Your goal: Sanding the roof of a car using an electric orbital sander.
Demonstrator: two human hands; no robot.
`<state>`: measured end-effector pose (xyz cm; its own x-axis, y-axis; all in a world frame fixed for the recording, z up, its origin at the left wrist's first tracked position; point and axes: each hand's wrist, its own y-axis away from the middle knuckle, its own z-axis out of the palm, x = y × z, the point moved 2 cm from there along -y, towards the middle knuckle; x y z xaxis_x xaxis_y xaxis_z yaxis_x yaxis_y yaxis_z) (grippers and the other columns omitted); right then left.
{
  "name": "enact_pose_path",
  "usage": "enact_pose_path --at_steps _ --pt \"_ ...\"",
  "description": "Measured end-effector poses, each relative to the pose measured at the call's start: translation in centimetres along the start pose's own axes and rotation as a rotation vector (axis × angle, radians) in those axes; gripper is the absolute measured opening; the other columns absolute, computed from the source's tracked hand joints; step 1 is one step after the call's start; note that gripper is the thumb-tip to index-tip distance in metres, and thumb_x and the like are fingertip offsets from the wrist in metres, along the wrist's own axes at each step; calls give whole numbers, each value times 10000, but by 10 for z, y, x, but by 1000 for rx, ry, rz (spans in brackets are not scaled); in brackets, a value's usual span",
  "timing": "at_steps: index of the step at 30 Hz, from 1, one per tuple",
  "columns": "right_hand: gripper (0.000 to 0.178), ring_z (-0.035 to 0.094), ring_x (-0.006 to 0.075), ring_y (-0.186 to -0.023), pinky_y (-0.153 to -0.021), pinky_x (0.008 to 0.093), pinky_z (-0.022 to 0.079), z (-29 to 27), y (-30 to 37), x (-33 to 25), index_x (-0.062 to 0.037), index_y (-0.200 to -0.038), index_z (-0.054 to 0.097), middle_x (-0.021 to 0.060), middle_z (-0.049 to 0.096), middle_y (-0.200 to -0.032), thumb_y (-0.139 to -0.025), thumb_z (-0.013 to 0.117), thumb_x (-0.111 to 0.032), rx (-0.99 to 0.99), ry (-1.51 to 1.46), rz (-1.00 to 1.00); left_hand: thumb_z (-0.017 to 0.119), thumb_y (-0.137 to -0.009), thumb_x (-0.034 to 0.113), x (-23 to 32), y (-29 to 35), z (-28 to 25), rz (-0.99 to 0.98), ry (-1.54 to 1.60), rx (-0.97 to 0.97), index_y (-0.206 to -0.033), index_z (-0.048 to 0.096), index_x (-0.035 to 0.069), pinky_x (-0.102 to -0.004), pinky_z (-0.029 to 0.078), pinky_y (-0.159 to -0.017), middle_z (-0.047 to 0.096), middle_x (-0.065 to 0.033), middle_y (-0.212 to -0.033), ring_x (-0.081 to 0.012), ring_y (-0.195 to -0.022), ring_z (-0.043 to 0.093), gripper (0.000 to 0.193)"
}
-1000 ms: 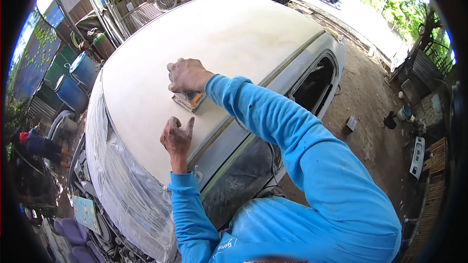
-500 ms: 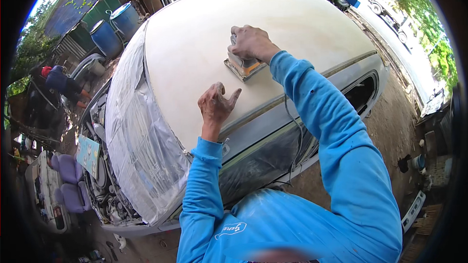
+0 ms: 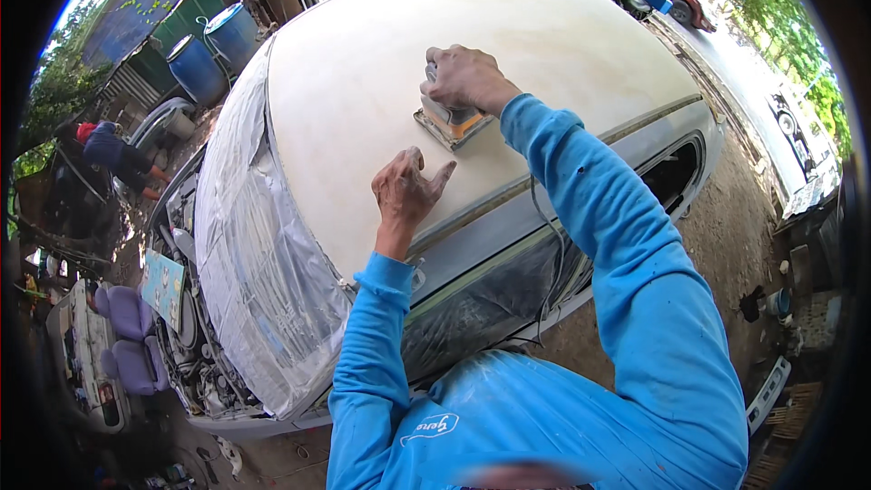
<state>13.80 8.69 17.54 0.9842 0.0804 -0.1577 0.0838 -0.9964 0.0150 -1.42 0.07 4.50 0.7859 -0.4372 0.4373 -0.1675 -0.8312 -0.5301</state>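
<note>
My right hand [image 3: 467,80] is wrapped over the top of an electric sander [image 3: 454,122], whose flat square pad lies on the car roof [image 3: 363,63]. The sander's body is grey and orange, dusted over, and mostly covered by my fingers. Nearer me and to the left, my left hand [image 3: 408,192] rests by the roof's side edge with thumb and fingers apart, holding nothing. The roof is cream-white with faint darker patches. A dark power cord [image 3: 544,209] hangs down the car's side below my right forearm.
Plastic sheeting [image 3: 263,254] covers the windshield, left of the roof. Beyond it lies the exposed engine bay [image 3: 195,345]. Blue barrels [image 3: 197,70] stand far left, where another person [image 3: 113,152] bends over. Purple seats [image 3: 132,336] sit at lower left. A road with vehicles runs far right.
The sander and my right hand have shifted very slightly left. My left hand has moved a touch right and its fingers have tilted. On the road, a red vehicle has appeared.
</note>
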Motion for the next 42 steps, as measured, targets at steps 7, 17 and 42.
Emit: enact_pose_path --at_steps 7,17,42 --pt "594 632 284 -1229 -1026 413 515 1 -3 2 -178 -1414 551 128 634 -1350 -889 565 -457 -19 2 22 719 -805 678 13 -30 17 -182 -19 -246 -871 639 65 -427 515 -725 704 -96 -821 -268 -795 689 621" --pt "540 659 274 -1183 -986 408 541 1 -4 6 -141 -1331 602 131 672 -1276 -879 598 -435 4 -60 2 769 -752 674 20 -46 26 -214 70 -204 -984 687 69 -428 551 -793 740 -109 -936 -283 -871 719 653" --pt "563 664 280 -1163 -995 406 520 1 -9 7 -180 -1316 629 115 691 -1249 -819 648 -441 -19 -112 3 874 -718 355 12 -53 38 -152 273 -62 -858 717 86 -384 524 -694 708 -51 -769 -240 -713 667 341"
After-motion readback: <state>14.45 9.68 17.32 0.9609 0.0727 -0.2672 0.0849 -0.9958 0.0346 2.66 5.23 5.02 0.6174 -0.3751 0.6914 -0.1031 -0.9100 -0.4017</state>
